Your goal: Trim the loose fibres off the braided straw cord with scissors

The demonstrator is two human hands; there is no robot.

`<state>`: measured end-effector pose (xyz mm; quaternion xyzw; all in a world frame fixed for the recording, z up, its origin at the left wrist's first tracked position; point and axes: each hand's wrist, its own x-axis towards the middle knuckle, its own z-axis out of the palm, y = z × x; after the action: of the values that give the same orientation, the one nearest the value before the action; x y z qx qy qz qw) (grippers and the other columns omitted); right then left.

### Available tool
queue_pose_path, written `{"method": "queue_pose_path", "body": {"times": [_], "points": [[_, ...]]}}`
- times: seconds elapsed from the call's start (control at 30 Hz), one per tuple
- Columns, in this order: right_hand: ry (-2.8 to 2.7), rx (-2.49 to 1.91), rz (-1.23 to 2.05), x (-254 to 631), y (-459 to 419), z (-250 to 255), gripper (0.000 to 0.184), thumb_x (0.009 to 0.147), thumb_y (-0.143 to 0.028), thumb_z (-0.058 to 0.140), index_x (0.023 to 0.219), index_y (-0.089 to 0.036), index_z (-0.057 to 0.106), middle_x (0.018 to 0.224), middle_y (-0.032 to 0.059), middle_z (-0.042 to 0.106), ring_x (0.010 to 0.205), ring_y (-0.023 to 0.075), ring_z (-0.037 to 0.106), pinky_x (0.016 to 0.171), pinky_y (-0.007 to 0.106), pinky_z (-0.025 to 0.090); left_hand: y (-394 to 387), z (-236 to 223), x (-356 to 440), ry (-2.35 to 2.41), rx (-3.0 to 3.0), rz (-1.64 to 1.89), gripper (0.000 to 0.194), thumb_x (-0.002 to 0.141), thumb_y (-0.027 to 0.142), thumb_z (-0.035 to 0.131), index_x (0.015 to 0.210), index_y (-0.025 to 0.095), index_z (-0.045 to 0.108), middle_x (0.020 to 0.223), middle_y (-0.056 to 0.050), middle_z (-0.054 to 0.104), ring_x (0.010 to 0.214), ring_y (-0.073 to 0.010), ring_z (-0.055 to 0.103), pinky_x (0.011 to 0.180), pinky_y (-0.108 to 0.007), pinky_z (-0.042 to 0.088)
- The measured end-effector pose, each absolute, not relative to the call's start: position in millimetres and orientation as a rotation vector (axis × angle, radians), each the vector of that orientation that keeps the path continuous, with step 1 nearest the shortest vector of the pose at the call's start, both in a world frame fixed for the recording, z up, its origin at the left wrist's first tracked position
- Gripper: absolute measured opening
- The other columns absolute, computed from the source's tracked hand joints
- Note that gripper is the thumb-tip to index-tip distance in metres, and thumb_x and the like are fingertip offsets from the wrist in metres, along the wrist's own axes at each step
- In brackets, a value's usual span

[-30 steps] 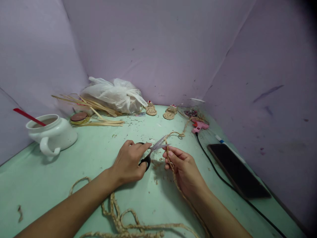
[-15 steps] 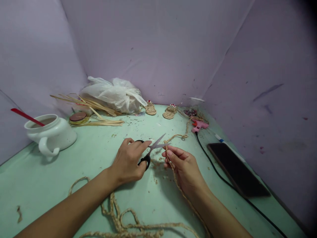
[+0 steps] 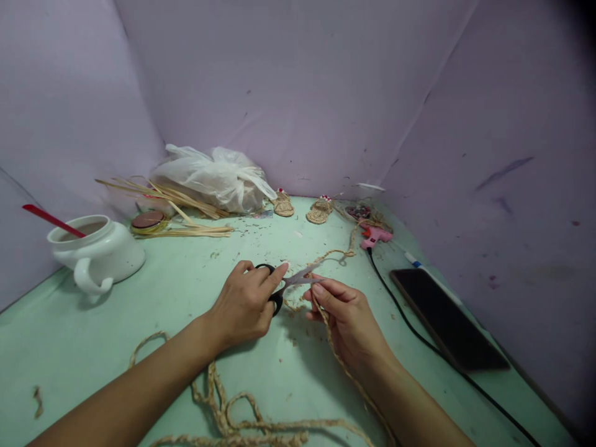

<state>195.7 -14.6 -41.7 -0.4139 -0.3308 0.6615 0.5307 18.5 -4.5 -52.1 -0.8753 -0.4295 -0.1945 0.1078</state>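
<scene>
– Black-handled steel scissors (image 3: 285, 283) have shifted: their blades stand closer together than half a second ago, the tips farther toward the right hand (image 3: 342, 310).

– And from left to right, what is there?

– Far left of the hands rises a lilac wall (image 3: 60, 105); before it stands a rounded white one-handled pot (image 3: 121, 251), a flat red stick (image 3: 51, 219) leaning in it. Beyond the left hand (image 3: 246, 301) lie pale straw-coloured strips (image 3: 190, 231) and a crumpled, translucent white plastic bag (image 3: 209, 180).

– How is that left hand?

– Curled, its fingers in the scissor handles, over a pale green tabletop (image 3: 177, 285). Tan braided fibre loops (image 3: 216, 403) lie nearer than it, partly under its forearm.

– Between the hands?

– Brown fibre crumbs scattered on the green. Straight beyond, two small woven tan sandals (image 3: 319, 211) lie near a lilac back wall (image 3: 279, 93) flecked with dark specks.

– And the right hand?

– Thumb and fingers pinched narrow on a thin tan braided fibre cord (image 3: 329, 332), which runs back along the forearm. The blades are right by the fingertips; I can't tell whether they touch the cord. Farther right lie a pink plastic glue gun (image 3: 376, 236) with a black cable (image 3: 405, 328), then a dark rectangular phone (image 3: 447, 320) beside a scuffed lilac side wall (image 3: 507, 248).
</scene>
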Motion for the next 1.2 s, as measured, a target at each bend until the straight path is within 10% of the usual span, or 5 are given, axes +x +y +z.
{"method": "queue_pose_path", "body": {"times": [0.8,1.2], "points": [[-0.75,-0.999,1.589,198.6,-10.6,-38.9,0.016,0.053,-0.022,0.074,0.067,-0.015,0.068,0.071,0.0033,0.064,0.058,0.0119,0.053,0.048,0.024,0.046,-4.7,-51.8,18.7,-1.655,-2.754,-1.035,0.043,0.069,0.01,0.042,0.109,0.023,0.053,0.083,0.0,0.065,0.074,-0.0153,0.057,0.07,-0.027,0.042],[-0.813,-1.023,1.462,197.0,-10.4,-36.5,0.019,0.061,-0.032,0.068,0.071,-0.016,0.067,0.059,-0.0018,0.049,0.054,0.01,0.044,0.044,0.022,0.044,-5.9,-50.1,20.0,-1.53,-2.78,-0.723,0.053,0.065,0.014,0.045,0.118,0.017,0.045,0.083,-0.004,0.063,0.072,-0.0178,0.054,0.075,-0.035,0.034]]}}
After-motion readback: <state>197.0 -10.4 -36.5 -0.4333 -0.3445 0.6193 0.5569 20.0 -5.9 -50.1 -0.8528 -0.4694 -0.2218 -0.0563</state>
